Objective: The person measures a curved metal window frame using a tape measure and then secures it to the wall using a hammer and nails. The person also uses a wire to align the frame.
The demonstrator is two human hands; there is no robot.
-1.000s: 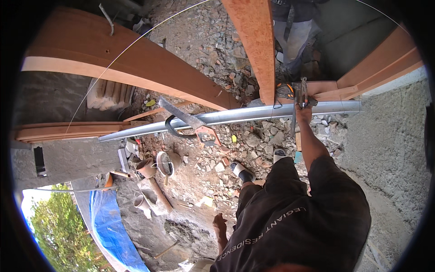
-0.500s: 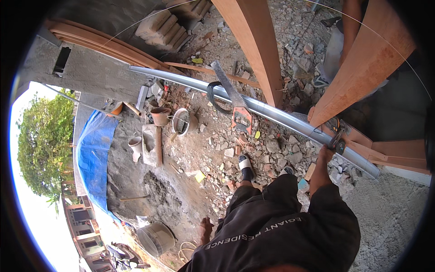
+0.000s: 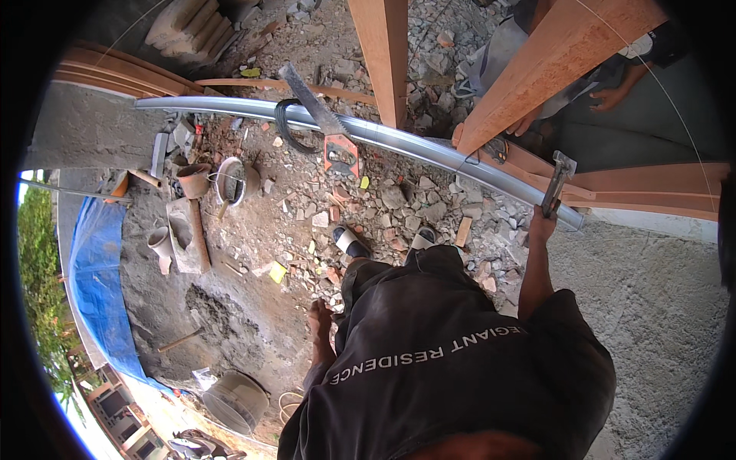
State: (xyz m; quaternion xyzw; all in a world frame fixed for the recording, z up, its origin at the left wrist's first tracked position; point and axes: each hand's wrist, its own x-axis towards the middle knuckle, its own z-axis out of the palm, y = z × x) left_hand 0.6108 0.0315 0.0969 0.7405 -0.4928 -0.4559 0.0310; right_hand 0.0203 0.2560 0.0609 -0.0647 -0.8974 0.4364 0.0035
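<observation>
My right hand [image 3: 543, 224] grips the handle of a hammer [image 3: 565, 165], its metal head raised beside a wooden post. Just under the hammer lies the end of a long silvery metal channel [image 3: 414, 144], running off to the far left along the wooden sill. My left hand [image 3: 320, 313] hangs low by my side over the ground, fingers loosely apart, with nothing seen in it. A handsaw [image 3: 337, 149] with an orange-and-black handle leans across the channel, beside a coil of black wire [image 3: 287, 126]. A small round black-and-yellow item [image 3: 497, 149] sits on the sill.
Another person's hand [image 3: 609, 98] shows beyond the leaning wooden post [image 3: 560, 69]. Broken brick and stone rubble [image 3: 395, 195] surrounds my feet. Buckets [image 3: 238, 402], pots [image 3: 194, 180] and a blue tarp [image 3: 100, 284] are at left. A rough concrete surface [image 3: 644, 284] lies at right.
My right hand has lifted the hammer, whose head now points up beside the post. The whole view has shifted, so the ground and channel appear farther left.
</observation>
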